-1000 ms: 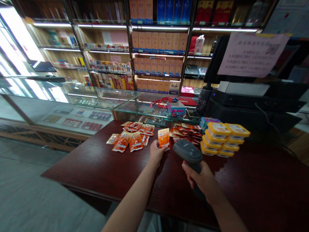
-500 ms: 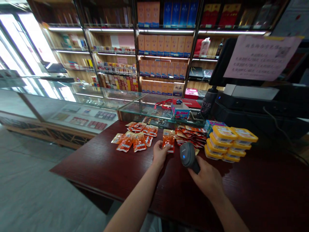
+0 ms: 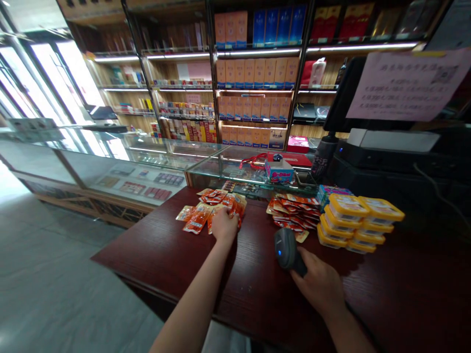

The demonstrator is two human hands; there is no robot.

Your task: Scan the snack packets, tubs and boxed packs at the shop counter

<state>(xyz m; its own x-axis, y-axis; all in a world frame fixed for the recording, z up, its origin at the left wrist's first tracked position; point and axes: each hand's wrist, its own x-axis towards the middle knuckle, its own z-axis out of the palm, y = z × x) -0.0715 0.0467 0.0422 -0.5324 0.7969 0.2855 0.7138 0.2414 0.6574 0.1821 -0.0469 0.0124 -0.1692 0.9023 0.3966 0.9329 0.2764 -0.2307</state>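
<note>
My left hand (image 3: 225,226) is closed at the right side of a loose spread of orange snack packets (image 3: 197,218). Its fingers grip an orange snack packet (image 3: 240,205), partly hidden by the hand and overlapping the others. A dark barcode scanner (image 3: 284,249) with a small blue light is in my right hand (image 3: 321,282), whose fingers wrap round its handle above the table. Just beyond the scanner lies a thick heap of similar orange-red packets (image 3: 294,210).
Stacked yellow-lidded tubs (image 3: 348,208) stand right of the heap on the dark wooden table (image 3: 162,250). A glass display counter (image 3: 206,169) borders the far edge, with a small colourful box (image 3: 279,171) on it. A monitor bearing a pink paper (image 3: 405,88) rises at the right.
My left hand has moved left with the packet, from beside the heap to the loose spread. The scanner stays in my right hand, nearly in place. The view has shifted slightly.
</note>
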